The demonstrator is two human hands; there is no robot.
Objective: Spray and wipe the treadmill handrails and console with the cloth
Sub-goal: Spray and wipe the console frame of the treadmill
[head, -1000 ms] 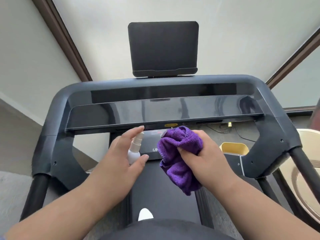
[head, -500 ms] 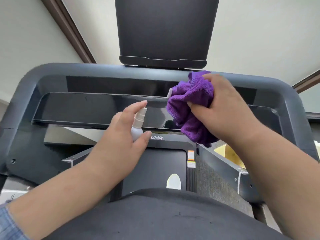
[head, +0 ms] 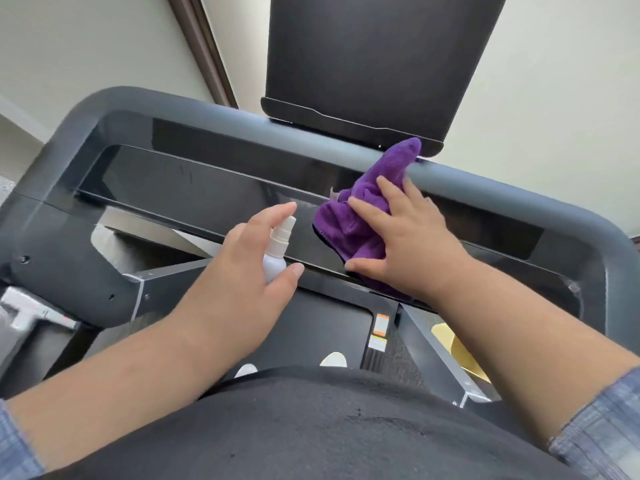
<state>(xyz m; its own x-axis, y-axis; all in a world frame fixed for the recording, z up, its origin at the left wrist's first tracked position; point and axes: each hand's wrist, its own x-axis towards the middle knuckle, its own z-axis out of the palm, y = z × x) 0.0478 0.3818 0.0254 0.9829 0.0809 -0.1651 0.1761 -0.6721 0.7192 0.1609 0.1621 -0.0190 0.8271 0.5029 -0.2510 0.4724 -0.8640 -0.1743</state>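
My right hand point(head: 412, 240) lies flat with spread fingers on the purple cloth point(head: 360, 216), pressing it against the glossy black console panel point(head: 194, 192) right of centre. The cloth's upper tip drapes over the grey front handrail bar point(head: 221, 124). My left hand point(head: 242, 271) grips a small white spray bottle point(head: 277, 252), forefinger over the nozzle, which sits just left of the cloth and close to the console's lower edge. The dark tablet screen point(head: 374, 60) rises above the bar.
The grey handrail frame curves down at the left point(head: 52, 244) and right point(head: 613, 271). Below lie the treadmill belt point(head: 325, 337) and a yellow object point(head: 457, 351) on the floor at the right. A pale wall and brown trim point(head: 201, 46) stand behind.
My right hand has gone from gripping the bunched cloth in the air to pressing it flat on the console. The view has moved closer and tilted; my left hand still holds the bottle.
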